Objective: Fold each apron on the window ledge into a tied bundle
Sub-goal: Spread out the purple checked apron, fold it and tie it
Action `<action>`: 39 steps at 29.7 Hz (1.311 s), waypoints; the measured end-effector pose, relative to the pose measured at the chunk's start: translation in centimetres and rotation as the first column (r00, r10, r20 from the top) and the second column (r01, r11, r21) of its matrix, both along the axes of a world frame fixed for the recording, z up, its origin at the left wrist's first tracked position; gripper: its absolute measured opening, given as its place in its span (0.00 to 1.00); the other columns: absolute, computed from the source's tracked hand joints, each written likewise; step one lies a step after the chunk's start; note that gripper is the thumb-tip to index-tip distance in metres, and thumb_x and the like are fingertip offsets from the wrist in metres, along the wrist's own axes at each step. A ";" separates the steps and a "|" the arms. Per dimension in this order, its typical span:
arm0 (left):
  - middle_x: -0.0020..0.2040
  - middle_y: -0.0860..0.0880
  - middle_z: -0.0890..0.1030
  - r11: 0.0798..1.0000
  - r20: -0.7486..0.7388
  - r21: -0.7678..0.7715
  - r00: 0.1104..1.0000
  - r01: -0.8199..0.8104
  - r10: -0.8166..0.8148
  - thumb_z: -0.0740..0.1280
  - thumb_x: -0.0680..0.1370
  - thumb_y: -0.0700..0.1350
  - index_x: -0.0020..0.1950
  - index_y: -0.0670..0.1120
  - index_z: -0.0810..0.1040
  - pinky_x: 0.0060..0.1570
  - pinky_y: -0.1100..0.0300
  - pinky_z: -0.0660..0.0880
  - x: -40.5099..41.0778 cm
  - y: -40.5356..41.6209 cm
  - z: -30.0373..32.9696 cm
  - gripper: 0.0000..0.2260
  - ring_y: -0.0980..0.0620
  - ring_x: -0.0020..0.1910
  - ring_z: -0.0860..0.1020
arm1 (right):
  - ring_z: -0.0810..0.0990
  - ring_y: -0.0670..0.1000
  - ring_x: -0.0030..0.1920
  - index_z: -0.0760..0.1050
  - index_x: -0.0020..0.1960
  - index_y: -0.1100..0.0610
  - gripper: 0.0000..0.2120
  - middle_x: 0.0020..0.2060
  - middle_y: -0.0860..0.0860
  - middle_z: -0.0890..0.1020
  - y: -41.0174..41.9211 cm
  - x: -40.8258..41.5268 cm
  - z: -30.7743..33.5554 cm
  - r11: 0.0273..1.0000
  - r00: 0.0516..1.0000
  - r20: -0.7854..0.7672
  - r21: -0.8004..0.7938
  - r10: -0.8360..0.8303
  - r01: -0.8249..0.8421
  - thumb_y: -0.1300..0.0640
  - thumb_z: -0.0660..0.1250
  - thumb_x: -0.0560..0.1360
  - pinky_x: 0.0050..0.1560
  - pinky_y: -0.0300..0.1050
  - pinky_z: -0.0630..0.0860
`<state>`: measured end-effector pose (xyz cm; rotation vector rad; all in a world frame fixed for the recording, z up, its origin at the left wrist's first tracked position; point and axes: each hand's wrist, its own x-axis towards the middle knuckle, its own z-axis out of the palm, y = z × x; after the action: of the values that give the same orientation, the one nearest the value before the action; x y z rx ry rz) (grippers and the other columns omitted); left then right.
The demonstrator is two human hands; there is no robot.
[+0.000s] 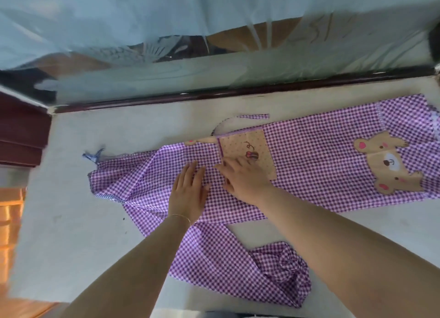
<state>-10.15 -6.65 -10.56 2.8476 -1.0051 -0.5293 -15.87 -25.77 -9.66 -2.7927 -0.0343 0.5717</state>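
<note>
A gathered sleeve (281, 267) is lying lowest in frame. At centre, the left hand (189, 194) and right hand (242, 177) are pressing flat, fingers straight, on the purple apron (309, 160) across the window ledge (71, 210); folding looks barely begun, tying still ahead.

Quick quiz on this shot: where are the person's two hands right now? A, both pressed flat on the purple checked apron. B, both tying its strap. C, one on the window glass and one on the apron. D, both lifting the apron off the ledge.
A: the left hand and right hand lie with straight fingers on the purple checked apron, which is spread on the window ledge.
</note>
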 end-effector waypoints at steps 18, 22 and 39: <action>0.67 0.41 0.68 0.643 0.104 -0.075 0.636 -0.762 0.765 0.65 0.67 0.34 0.65 0.45 0.68 0.69 0.45 0.59 11.0 14.7 0.4 0.26 0.39 0.66 0.65 | 0.64 0.61 0.70 0.63 0.72 0.54 0.31 0.72 0.54 0.63 5.3 2.3 -0.6 0.954 0.960 -0.119 -0.197 -0.253 0.227 0.41 0.65 0.74 0.70 0.57 0.63; 0.50 0.42 0.80 0.515 -0.134 -0.280 0.564 -0.810 0.815 0.59 0.75 0.37 0.63 0.48 0.70 0.50 0.50 0.71 14.3 16.7 2.1 0.18 0.39 0.50 0.77 | 0.62 0.61 0.71 0.62 0.73 0.53 0.32 0.74 0.54 0.61 5.4 2.4 -0.3 0.952 0.958 -0.124 -0.200 -0.259 0.232 0.40 0.64 0.75 0.72 0.55 0.61; 0.50 0.46 0.77 0.150 -0.507 -0.370 0.334 -0.917 0.795 0.70 0.75 0.41 0.60 0.39 0.70 0.57 0.46 0.76 15.6 14.2 1.4 0.17 0.47 0.48 0.77 | 0.62 0.59 0.71 0.61 0.74 0.53 0.32 0.73 0.53 0.62 6.3 2.7 -0.4 0.927 0.945 -0.108 -0.256 -0.309 0.274 0.39 0.61 0.75 0.72 0.59 0.59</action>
<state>5.47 7.56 -9.17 2.1126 0.5684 -0.2299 -13.17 -19.50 -10.02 -2.8917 0.5073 0.7444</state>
